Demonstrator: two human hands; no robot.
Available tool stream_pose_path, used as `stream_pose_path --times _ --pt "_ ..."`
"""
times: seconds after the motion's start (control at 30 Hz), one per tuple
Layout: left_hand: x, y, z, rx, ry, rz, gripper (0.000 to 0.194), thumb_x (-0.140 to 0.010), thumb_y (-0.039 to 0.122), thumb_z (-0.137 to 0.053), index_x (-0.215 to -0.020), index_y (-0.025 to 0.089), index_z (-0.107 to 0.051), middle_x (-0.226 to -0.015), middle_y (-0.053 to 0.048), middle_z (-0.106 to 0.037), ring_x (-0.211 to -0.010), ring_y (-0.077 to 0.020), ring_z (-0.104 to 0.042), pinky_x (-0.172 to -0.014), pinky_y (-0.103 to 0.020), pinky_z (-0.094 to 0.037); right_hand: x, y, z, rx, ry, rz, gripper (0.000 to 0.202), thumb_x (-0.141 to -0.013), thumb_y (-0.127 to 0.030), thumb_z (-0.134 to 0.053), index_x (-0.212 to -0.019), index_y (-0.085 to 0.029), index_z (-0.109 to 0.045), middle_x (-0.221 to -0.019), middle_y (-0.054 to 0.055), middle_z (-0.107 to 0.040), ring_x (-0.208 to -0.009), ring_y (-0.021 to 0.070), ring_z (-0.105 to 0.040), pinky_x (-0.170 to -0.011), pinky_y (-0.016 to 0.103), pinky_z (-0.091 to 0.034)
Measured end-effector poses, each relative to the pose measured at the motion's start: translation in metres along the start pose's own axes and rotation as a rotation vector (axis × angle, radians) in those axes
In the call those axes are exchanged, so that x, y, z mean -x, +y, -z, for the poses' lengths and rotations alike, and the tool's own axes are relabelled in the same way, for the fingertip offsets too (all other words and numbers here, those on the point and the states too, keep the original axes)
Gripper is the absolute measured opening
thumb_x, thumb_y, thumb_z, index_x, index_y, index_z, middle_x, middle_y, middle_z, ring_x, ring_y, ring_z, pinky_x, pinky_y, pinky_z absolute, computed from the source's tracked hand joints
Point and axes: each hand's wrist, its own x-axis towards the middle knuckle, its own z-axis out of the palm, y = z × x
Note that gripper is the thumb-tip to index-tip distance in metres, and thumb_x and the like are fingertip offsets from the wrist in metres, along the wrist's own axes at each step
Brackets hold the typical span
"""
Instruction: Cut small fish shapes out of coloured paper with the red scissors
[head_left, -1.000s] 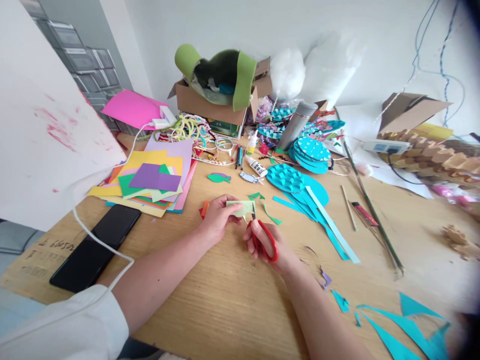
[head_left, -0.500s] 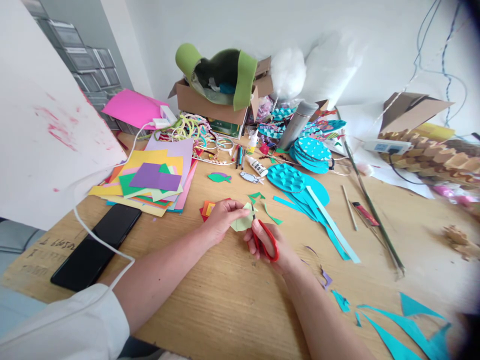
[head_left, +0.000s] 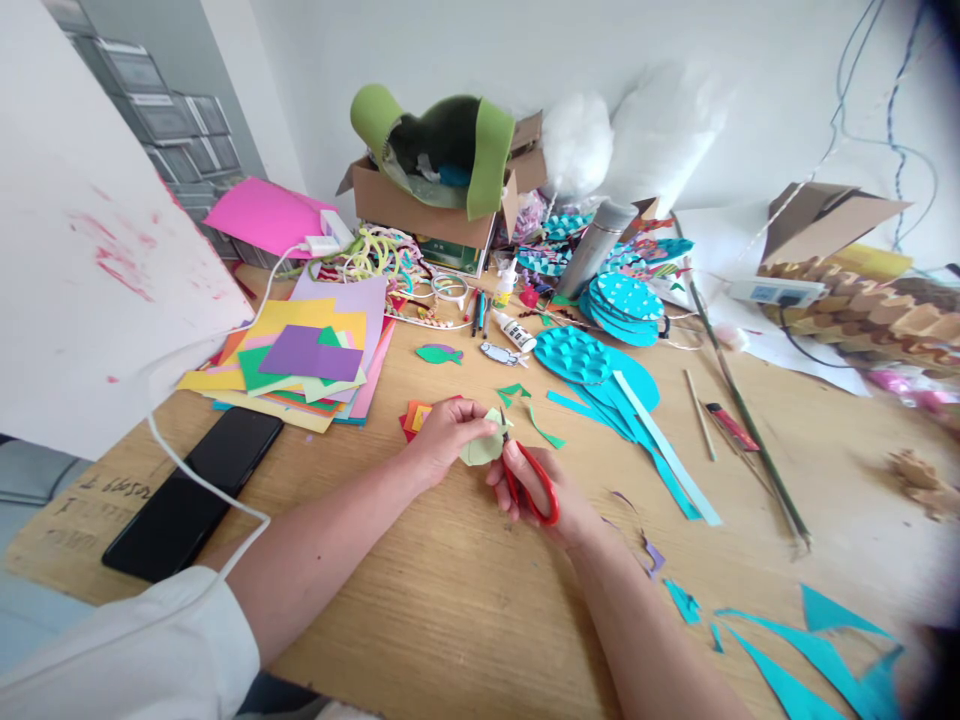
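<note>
While the left hand [head_left: 450, 437] pinches pale-green paper [head_left: 478, 453] | right hand [head_left: 534, 488] grips red-handled scissors [head_left: 553, 492] | blades [head_left: 505, 424] at the paper's right edge

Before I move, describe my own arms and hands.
The left arm wears a white sleeve to about the elbow; a small dark spot marks the forearm. The right arm is bare as far as shown. The left hand and right hand are ungloved.

Small pale green paper [head_left: 478, 452], irregularly rounded, red-handled scissors [head_left: 551, 485], blades pointing away, at the paper's right edge
</note>
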Motion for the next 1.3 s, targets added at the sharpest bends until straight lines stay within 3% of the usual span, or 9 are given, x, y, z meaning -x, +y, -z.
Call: stream_pose_path --times 1.3 --pt "0.0011 -0.0003 0.0007 0.015 -0.033 -0.009 0.022 -0.06 0.028 -0.075 -0.066 0.012 -0.06 -0.059 -0.002 -0.063 -0.049 -0.0105 -0.054 -0.051 -0.024 -0.04 0.0016 -0.0025 -0.0016 0.067 0.001 0.047 0.061 -0.078 -0.075 -0.049 -0.071 -0.015 -0.057 -0.049 0.0 -0.057 -0.037 0.008 -0.048 -0.035 0.02 -0.03"
